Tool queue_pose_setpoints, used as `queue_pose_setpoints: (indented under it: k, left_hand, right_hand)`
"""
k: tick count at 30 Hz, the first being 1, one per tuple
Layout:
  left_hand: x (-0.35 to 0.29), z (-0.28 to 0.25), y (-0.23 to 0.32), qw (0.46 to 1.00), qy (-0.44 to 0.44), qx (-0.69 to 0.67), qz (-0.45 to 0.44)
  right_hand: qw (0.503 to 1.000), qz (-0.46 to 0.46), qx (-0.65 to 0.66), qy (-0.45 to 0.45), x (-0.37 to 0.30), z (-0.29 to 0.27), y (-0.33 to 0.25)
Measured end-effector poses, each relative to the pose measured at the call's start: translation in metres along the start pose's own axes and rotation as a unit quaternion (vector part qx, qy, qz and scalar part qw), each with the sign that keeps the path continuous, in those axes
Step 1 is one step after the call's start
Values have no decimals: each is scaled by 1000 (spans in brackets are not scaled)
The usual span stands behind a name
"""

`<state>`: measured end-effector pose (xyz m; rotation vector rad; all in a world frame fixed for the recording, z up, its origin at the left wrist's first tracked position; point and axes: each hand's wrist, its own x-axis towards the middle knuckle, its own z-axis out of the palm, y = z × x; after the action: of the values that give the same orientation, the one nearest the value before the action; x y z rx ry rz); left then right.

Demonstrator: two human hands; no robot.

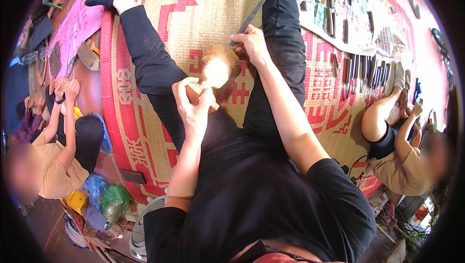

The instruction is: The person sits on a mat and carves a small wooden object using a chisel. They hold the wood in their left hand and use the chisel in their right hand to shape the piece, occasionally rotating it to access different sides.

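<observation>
My left hand [192, 103] is closed around a small pale wooden piece [194, 92], its fingers covering part of it. Just beyond it sits a round tan lump [220, 65] with a rough, fibrous-looking rim; strong light washes out its near face, and I cannot make out its kind. My right hand [252, 45] grips the lower end of a long, flat grey file-like bar [252, 15], which slants up and to the right. That bar is apart from the lump and the wooden piece, beside my right leg.
A red and straw-coloured woven mat [140, 132] lies under my legs. Several chisel-like tools [365, 71] lie in a row at the right, with more on a pale sheet [310, 18] beyond. One person [63, 161] sits at the left, another [399, 166] at the right. Plastic bags [115, 202] lie lower left.
</observation>
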<state>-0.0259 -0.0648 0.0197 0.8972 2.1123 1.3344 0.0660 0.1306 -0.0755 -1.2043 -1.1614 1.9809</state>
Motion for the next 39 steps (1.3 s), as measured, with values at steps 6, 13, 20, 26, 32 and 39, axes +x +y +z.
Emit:
queue_pose_setpoints:
  k: [6, 13, 20, 26, 32, 39]
  left_hand:
    - [0, -4, -7, 993, 19, -67, -100]
    - [-1, -4, -8, 993, 22, -67, -98]
    - [1, -4, -14, 991, 30, -79, -103]
    - [3, -3, -2, 989, 22, -81, -126]
    - [2, -2, -8, 988, 24, -86, -123]
    - [3, -4, -1, 987, 15, -89, -130]
  right_hand:
    - [998, 0, 18, -64, -14, 8, -6]
    - [1000, 5, -12, 15, 0, 1, -2]
    - [997, 9, -2, -75, -19, 16, -3]
    - [1000, 14, 3, 0, -1, 7, 1]
    - [999, -13, 8, -51, -10, 15, -4]
    - [999, 17, -39, 19, -1, 14, -9]
